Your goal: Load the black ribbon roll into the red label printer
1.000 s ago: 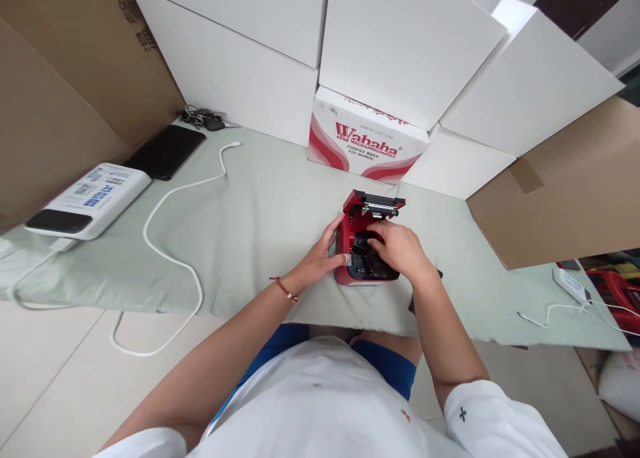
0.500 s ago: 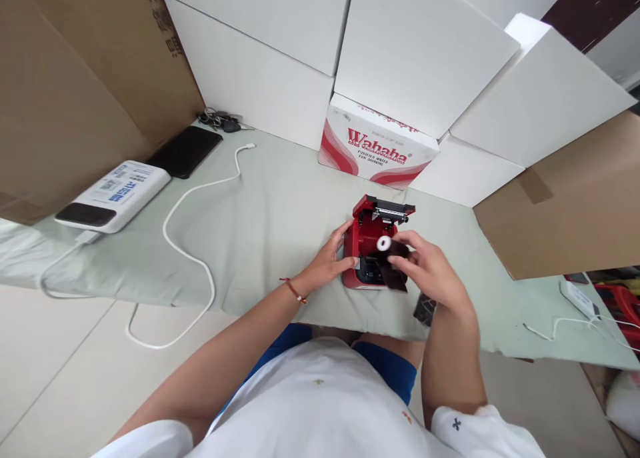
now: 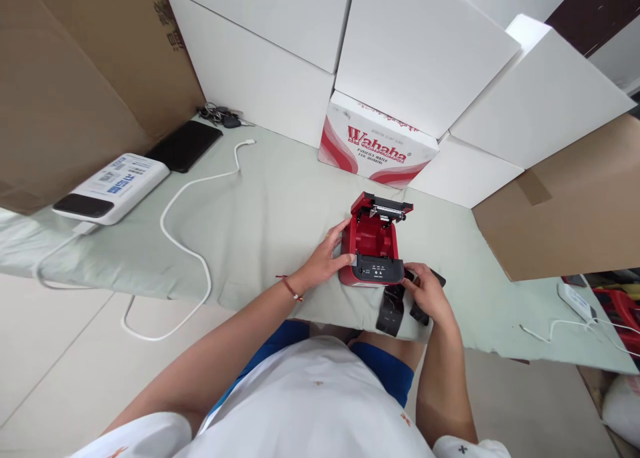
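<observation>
A small red label printer (image 3: 377,245) with a black control panel stands on the cloth, its lid (image 3: 384,207) tilted up and its red compartment showing bare inside. My left hand (image 3: 327,257) grips the printer's left side, thumb over the front corner. Just right of the printer, my right hand (image 3: 427,291) has its fingers closed on a black label roll, mostly hidden under them. A loose black strip (image 3: 391,309) from it lies curled in front of the printer. Under that hand, another dark piece (image 3: 419,314) pokes out; its kind is unclear.
A Wahaha water carton (image 3: 377,145) stands behind the printer, against white boxes (image 3: 425,51). To the left are a white power bank (image 3: 113,188), a black phone (image 3: 185,147), keys (image 3: 223,116) and a white cable (image 3: 187,245). Cardboard boxes flank both sides.
My right hand has moved the black label roll out from above the open printer, down to the cloth at its right. The left hand keeps its hold on the printer.
</observation>
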Demonstrator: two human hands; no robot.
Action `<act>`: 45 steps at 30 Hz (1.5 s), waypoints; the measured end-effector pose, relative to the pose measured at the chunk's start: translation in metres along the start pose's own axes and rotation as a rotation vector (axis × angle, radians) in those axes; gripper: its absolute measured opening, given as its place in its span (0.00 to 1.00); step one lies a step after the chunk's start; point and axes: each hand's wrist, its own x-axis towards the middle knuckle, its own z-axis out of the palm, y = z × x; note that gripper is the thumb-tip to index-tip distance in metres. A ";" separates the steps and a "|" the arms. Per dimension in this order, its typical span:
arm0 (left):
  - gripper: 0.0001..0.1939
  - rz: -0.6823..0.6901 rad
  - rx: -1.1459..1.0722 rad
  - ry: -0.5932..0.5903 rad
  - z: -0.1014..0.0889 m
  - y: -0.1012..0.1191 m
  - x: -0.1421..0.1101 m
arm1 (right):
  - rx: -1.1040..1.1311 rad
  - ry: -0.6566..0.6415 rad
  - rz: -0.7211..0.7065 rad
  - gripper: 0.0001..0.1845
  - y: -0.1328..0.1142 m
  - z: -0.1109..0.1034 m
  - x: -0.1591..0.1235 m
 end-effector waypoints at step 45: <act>0.41 0.474 0.490 -0.039 0.012 0.008 -0.019 | -0.679 -0.213 -0.295 0.23 -0.168 0.012 0.051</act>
